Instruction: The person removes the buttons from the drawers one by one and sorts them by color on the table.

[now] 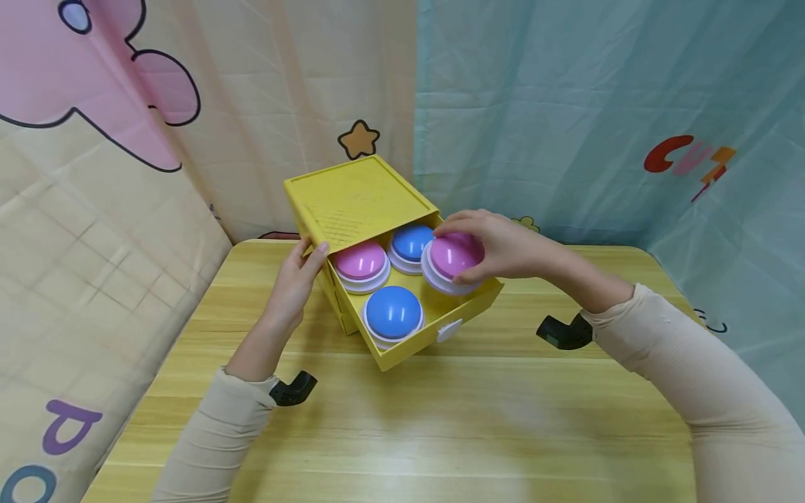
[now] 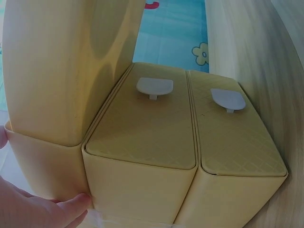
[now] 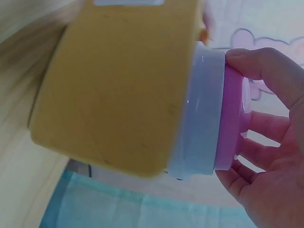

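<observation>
Wooden worktop (image 1: pixel 440 419): three domes sit in the drawer (image 1: pixel 409 342); right hand (image 1: pixel 497 244) grips the fourth dome (image 1: pixel 454 260) at its rim, left hand (image 1: pixel 295 286) steadies the box (image 1: pixel 358 199)

Sleeves: long, close-fitting, cream-beige, on both arms | Wrist mounts: black angular camera bracket (image 1: pixel 293 389) at left cuff, matching bracket (image 1: pixel 564 332) at right | Hands: bare

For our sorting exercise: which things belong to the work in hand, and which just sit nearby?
In the work: right hand gripping pink dome; left hand steadying yellow drawer box; open drawer.
Nearby: two blue domes, another pink one, wooden table.
</observation>
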`<state>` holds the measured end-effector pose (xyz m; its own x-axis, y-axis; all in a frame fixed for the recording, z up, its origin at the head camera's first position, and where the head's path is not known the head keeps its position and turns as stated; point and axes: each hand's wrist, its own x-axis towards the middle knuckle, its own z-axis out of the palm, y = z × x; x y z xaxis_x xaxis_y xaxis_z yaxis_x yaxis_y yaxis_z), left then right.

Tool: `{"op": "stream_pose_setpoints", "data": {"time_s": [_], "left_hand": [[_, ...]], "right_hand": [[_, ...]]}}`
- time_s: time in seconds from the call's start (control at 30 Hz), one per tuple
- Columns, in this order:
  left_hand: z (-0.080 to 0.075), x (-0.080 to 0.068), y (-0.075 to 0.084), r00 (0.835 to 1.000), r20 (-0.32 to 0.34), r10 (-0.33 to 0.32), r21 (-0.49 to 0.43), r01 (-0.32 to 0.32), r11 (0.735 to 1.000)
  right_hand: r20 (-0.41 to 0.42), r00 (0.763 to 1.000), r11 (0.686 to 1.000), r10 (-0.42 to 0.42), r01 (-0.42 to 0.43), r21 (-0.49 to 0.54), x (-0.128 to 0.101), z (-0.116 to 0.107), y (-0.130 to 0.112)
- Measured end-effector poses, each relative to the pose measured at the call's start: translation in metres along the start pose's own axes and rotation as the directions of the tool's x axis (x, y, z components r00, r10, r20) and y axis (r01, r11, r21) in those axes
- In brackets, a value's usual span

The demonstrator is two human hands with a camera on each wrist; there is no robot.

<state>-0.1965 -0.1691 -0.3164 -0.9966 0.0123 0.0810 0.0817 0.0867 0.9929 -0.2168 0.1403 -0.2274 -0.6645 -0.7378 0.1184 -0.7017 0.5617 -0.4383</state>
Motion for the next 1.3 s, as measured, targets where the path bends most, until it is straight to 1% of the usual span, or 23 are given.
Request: {"op": "stream_pose_setpoints", "data": {"time_s": [0.13,0.27,0.4,0.5,0.53,0.6,0.73,0.9,1.0,1.1,1.3], "left_hand": [[0.000,-0.001,0.001,1.000,0.004,0.004,0.003,-0.004,1.000],[0.000,0.000,0.000,1.000,0.004,0.010,-0.003,-0.010,1.000],[-0.001,0.000,-0.001,1.000,0.007,0.030,-0.016,-0.030,0.999],[-0.001,0.000,-0.001,0.999,0.008,0.039,-0.021,-0.038,0.999],[0.000,0.000,-0.001,0.999,0.008,0.039,-0.021,-0.039,0.999],[0.000,0.000,-0.001,0.999,0.008,0.039,-0.020,-0.039,0.999],[0.000,0.000,-0.001,0.999,0.007,0.039,-0.020,-0.039,0.999],[0.001,0.000,-0.001,1.000,0.003,0.027,-0.016,-0.027,0.999],[0.001,0.000,-0.001,1.000,0.001,0.020,-0.015,-0.020,1.000],[0.001,-0.001,0.000,1.000,-0.001,0.017,-0.012,-0.017,1.000],[0.001,-0.001,-0.001,1.000,-0.007,0.020,-0.012,-0.020,1.000]], "right_hand": [[-0.079,0.996,1.000,0.031,-0.030,0.005,-0.014,-0.016,0.004],[-0.131,0.985,0.994,0.108,-0.106,0.025,-0.034,-0.025,0.016],[-0.157,0.970,0.982,0.187,-0.181,0.056,-0.057,-0.026,0.031],[-0.174,0.959,0.974,0.224,-0.215,0.068,-0.073,-0.022,0.043],[-0.179,0.958,0.974,0.225,-0.216,0.065,-0.079,-0.020,0.047],[-0.187,0.957,0.975,0.222,-0.214,0.061,-0.089,-0.015,0.057],[-0.184,0.952,0.970,0.243,-0.237,0.054,-0.105,0.002,0.079],[-0.157,0.933,0.945,0.325,-0.312,0.102,-0.122,0.031,0.106],[-0.153,0.923,0.933,0.354,-0.337,0.128,-0.131,0.049,0.120],[-0.164,0.913,0.925,0.375,-0.356,0.129,-0.139,0.065,0.132],[-0.166,0.902,0.915,0.397,-0.377,0.144,-0.150,0.092,0.153]]}}
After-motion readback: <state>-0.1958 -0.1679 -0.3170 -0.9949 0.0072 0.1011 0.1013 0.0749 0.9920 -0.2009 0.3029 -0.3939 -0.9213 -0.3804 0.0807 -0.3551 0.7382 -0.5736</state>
